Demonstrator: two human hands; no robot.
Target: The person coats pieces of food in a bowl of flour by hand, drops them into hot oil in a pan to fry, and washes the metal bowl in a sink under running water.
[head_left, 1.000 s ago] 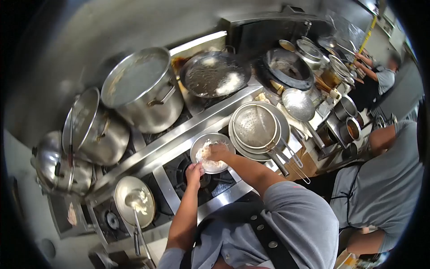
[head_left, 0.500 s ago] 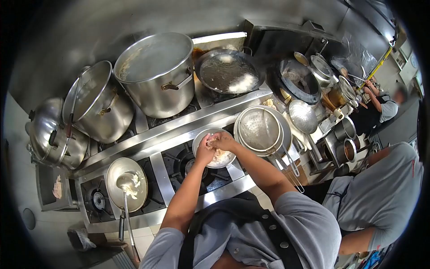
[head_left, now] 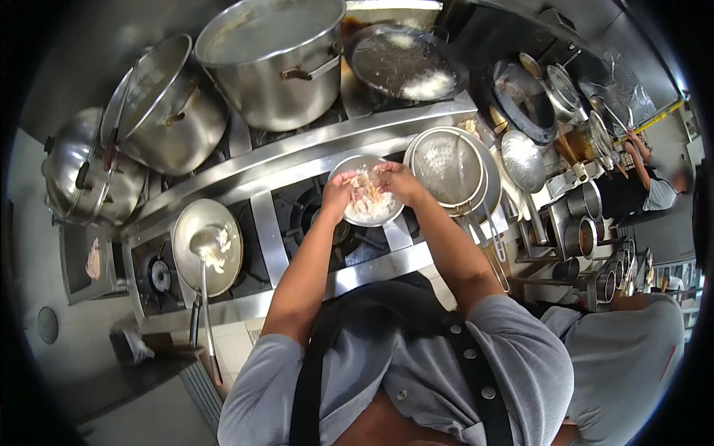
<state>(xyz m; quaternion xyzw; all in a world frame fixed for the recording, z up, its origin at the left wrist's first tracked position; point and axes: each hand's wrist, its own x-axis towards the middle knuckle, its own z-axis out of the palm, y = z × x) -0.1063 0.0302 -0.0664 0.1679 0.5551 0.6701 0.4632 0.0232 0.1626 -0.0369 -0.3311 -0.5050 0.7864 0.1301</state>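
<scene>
Both my hands are over a metal bowl [head_left: 355, 160] on the front of the stove. In it lies a pale, pinkish food dusted with white powder [head_left: 367, 198], which looks like floured raw meat. My left hand [head_left: 338, 195] is at the bowl's left side, its fingers curled onto the food. On the right, my right hand [head_left: 399, 183] bends its fingers around the other side of the food. The fingertips are partly lost among the powdery pieces.
Left stands a pan [head_left: 184, 260] with a ladle [head_left: 204, 297] and white bits. Right are strainers [head_left: 446, 163] and a perforated skimmer [head_left: 523, 160]. Behind are large pots [head_left: 286, 97] and a wok of dark liquid [head_left: 401, 63]. Co-workers [head_left: 625, 364] stand to the right.
My hands were close together over the bowl and have moved apart, showing more of the floured food between them. The camera view has tilted down. A nearby co-worker has shifted.
</scene>
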